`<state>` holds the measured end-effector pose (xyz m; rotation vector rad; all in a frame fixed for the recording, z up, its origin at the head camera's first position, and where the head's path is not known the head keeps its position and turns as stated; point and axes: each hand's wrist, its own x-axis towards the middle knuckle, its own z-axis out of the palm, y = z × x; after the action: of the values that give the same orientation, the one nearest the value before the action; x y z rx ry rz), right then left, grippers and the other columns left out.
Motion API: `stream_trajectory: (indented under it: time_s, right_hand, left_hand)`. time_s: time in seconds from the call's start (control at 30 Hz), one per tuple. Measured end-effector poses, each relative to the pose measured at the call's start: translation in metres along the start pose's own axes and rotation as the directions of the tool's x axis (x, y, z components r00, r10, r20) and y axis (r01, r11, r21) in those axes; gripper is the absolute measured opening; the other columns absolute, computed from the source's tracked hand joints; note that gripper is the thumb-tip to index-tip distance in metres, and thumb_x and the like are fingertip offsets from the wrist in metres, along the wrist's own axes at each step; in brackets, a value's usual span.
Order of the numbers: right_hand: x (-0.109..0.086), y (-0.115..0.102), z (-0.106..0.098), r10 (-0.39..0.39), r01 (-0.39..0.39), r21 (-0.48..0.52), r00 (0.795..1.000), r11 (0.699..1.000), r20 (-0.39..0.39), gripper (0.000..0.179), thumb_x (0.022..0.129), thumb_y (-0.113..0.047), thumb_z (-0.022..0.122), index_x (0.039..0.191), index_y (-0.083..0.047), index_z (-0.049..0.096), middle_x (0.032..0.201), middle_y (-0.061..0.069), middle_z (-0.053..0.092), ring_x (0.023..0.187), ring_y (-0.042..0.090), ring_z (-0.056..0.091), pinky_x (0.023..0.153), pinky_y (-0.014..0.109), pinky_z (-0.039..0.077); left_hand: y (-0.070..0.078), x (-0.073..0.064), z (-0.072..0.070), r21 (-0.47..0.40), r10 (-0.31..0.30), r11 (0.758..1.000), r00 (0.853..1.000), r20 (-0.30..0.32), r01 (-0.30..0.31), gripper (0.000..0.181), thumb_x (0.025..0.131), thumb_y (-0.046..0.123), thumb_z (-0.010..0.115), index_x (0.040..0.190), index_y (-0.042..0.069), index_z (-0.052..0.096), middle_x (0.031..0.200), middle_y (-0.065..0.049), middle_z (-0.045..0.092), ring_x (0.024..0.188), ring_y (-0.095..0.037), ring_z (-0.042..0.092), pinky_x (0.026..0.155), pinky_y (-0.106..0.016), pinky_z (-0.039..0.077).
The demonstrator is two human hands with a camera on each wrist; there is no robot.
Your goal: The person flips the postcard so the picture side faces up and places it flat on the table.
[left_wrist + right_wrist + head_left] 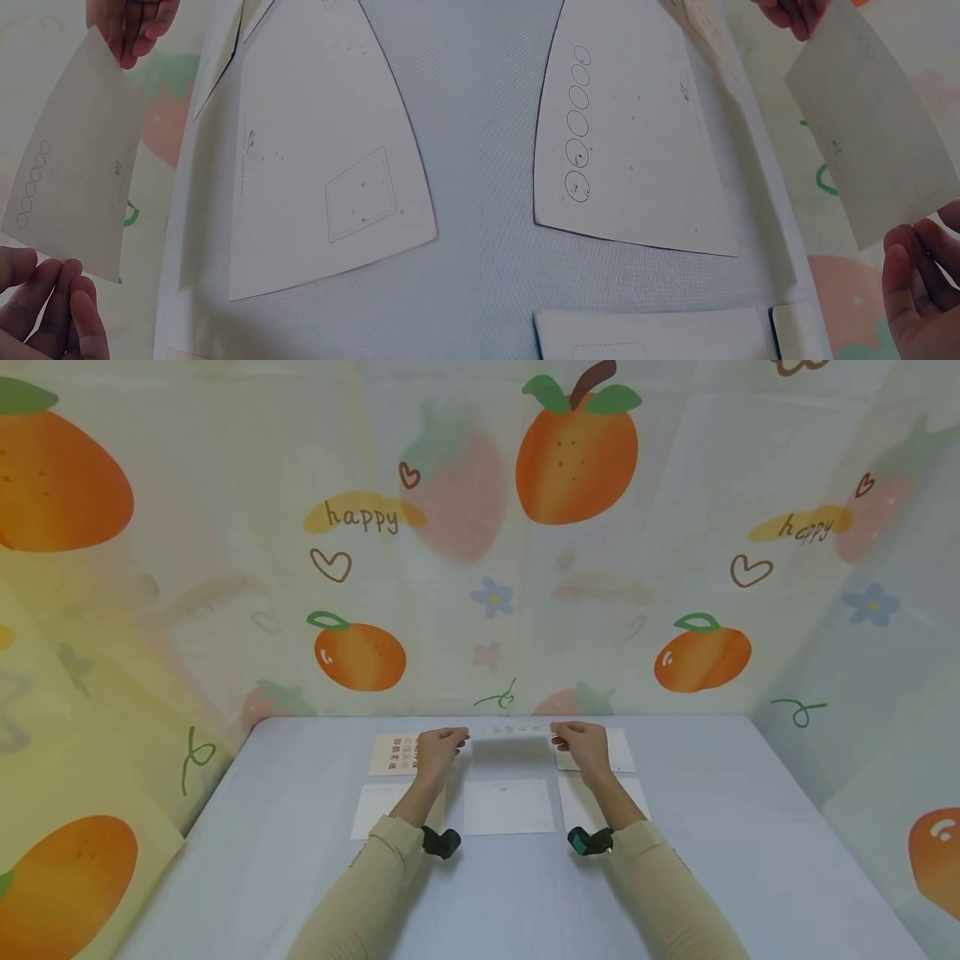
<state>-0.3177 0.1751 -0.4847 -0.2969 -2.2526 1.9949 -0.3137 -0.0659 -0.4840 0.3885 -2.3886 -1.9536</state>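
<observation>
Between my two hands a white postcard [79, 142] is held up above the back of the table. My left hand [441, 756] pinches its left end and my right hand [587, 750] pinches its right end. A row of printed circles runs along its left side in the left wrist view. Below lies the front middle postcard [508, 810], blank side up, with circles at one end and a dashed stamp box at the other. A card with red and grey Chinese characters [392, 754] lies partly behind my left hand. Another white card [619, 750] sits beside my right hand.
Front left [375, 810] and front right [581, 802] cards lie partly beneath my forearms. A white cloth covers the table [247, 877]. Behind it hangs a fruit-printed curtain [450, 610], with similar cloth at both sides. Both wrists carry small black cameras.
</observation>
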Motion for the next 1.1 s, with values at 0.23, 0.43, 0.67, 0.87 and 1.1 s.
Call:
stream_trajectory:
  time_s: [0.23,0.43,0.67,0.87,1.1]
  right_hand:
    - [0.0002,-0.0003,-0.0001,0.015,-0.015,-0.002,1.000,1.000,0.000,0.029,0.089,-0.014,0.068,0.105,0.011,0.069,0.079,0.005,0.072,0.070,0.018,0.069,0.063,0.019,0.055]
    - [0.0006,0.0009,-0.0003,0.029,-0.029,0.002,1.000,1.000,0.003,0.029,0.088,-0.012,0.068,0.105,0.011,0.069,0.077,0.003,0.071,0.064,0.009,0.064,0.061,0.019,0.054]
    - [0.0038,0.0061,-0.0011,0.095,-0.098,0.046,0.994,0.994,0.050,0.029,0.091,-0.012,0.066,0.109,0.011,0.067,0.075,-0.001,0.068,0.061,0.008,0.062,0.060,0.018,0.053]
    - [0.0047,0.0096,-0.0013,0.131,-0.136,0.055,0.988,0.989,0.086,0.029,0.090,-0.009,0.067,0.111,0.011,0.066,0.080,0.010,0.070,0.059,0.009,0.060,0.056,0.018,0.051]
    - [0.0027,0.0082,-0.0013,0.142,-0.149,0.055,0.984,0.987,0.104,0.028,0.090,-0.008,0.067,0.112,0.009,0.066,0.090,0.019,0.070,0.059,0.010,0.059,0.057,0.019,0.052]
  left_hand:
    - [-0.0008,0.0013,0.0012,-0.008,-0.021,1.000,1.000,-0.001,0.021,0.027,0.092,0.021,0.064,0.108,0.001,0.072,0.108,-0.017,0.072,0.101,-0.030,0.066,0.091,-0.040,0.053]
    - [-0.0017,0.0017,0.0018,-0.012,-0.014,1.000,1.000,-0.006,0.014,0.024,0.091,0.018,0.065,0.107,0.001,0.073,0.107,-0.016,0.072,0.096,-0.025,0.067,0.090,-0.038,0.053]
    - [-0.0054,0.0016,0.0018,-0.023,-0.033,0.999,0.999,-0.007,0.032,0.024,0.092,0.018,0.064,0.107,0.002,0.072,0.108,-0.016,0.072,0.099,-0.026,0.066,0.091,-0.037,0.053]
    - [-0.0069,0.0011,0.0019,-0.013,-0.038,0.999,0.999,-0.002,0.038,0.024,0.092,0.019,0.065,0.108,0.003,0.072,0.109,-0.015,0.072,0.099,-0.024,0.067,0.091,-0.036,0.053]
    - [-0.0095,0.0026,0.0045,-0.035,-0.047,0.998,0.999,-0.027,0.046,0.022,0.091,0.017,0.065,0.107,0.005,0.072,0.108,-0.013,0.072,0.096,-0.021,0.067,0.090,-0.035,0.053]
